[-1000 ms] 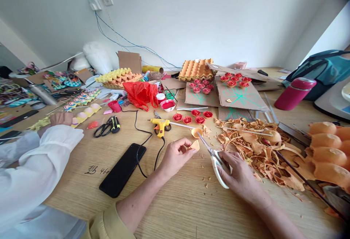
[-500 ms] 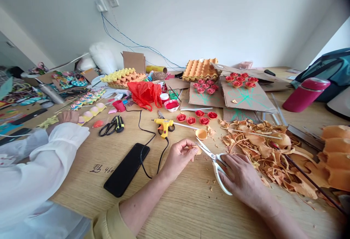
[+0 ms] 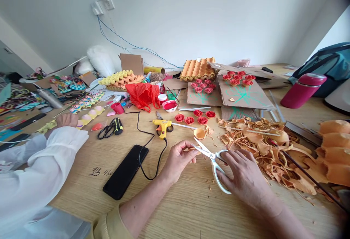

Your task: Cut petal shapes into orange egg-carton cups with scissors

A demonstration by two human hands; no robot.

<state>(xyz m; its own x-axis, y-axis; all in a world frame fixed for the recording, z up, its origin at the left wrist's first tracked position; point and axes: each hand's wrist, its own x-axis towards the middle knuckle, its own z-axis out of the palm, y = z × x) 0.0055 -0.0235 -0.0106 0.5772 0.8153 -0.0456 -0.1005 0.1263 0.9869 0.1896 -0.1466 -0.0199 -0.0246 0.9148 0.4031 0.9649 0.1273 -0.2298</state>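
Head view: a co-worker's white sleeve (image 3: 54,159) crosses the table (image 3: 169,213) at left. Next lie a black phone (image 3: 125,171) and a yellow glue gun (image 3: 163,126). Toward the near edge, the left hand (image 3: 180,157) pinches a small piece, too hidden to make out. An orange cup (image 3: 199,134) stands just beyond the scissors (image 3: 212,156), blades parted, gripped in the right hand (image 3: 243,169). Orange scraps (image 3: 258,144) heap nearer the table's right edge.

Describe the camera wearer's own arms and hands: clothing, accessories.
Left arm: loose tan sleeve, creased, ending on the forearm; bare from there down. Right arm: bare as far as it shows, no sleeve in view. Left hand and right hand: no gloves; no rings, watch or bracelet visible.
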